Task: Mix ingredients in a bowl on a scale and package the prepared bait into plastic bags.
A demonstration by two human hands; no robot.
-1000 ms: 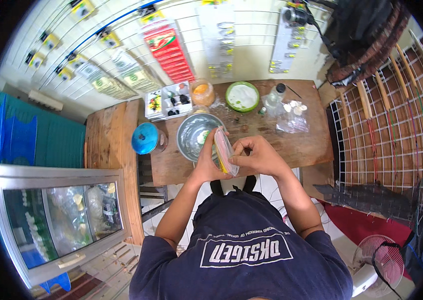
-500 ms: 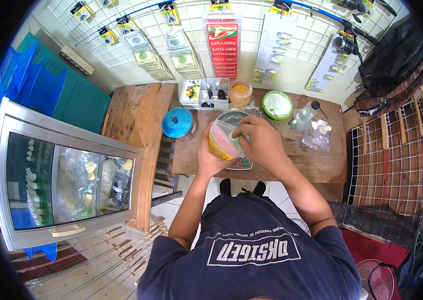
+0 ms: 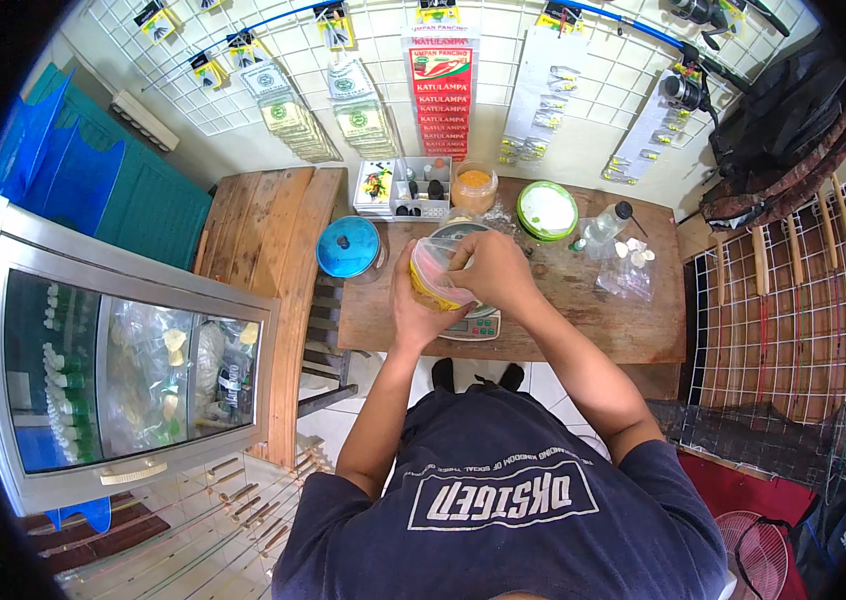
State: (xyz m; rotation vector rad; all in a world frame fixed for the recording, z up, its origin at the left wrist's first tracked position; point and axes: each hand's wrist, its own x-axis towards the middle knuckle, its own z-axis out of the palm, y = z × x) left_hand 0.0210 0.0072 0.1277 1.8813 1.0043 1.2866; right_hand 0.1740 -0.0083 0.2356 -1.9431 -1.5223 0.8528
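My left hand (image 3: 417, 312) is wrapped round a yellow-sided round tub (image 3: 431, 292), tilted above the table, with pink showing in it. Clear plastic (image 3: 430, 256) covers or lines its top; I cannot tell which. My right hand (image 3: 500, 270) is closed, its fingertips pressed together at the tub's right side, against the plastic. Whatever those fingers pinch is hidden. Below and behind the hands stands a digital scale (image 3: 477, 326) with coloured buttons, and a round vessel (image 3: 460, 232) shows partly behind my right hand.
On the wooden table (image 3: 603, 320) stand a blue-lidded container (image 3: 348, 246), a divided organizer (image 3: 423, 188), a jar of orange powder (image 3: 474, 188), a green bowl of white powder (image 3: 547, 211), a clear bottle (image 3: 607, 226) and a plastic bag (image 3: 626, 280). A glass-fronted cabinet (image 3: 133, 480) stands left.
My right fingertips have shifted slightly at the tub's right side. The tub stays in my left hand, and the whole view has moved a little.
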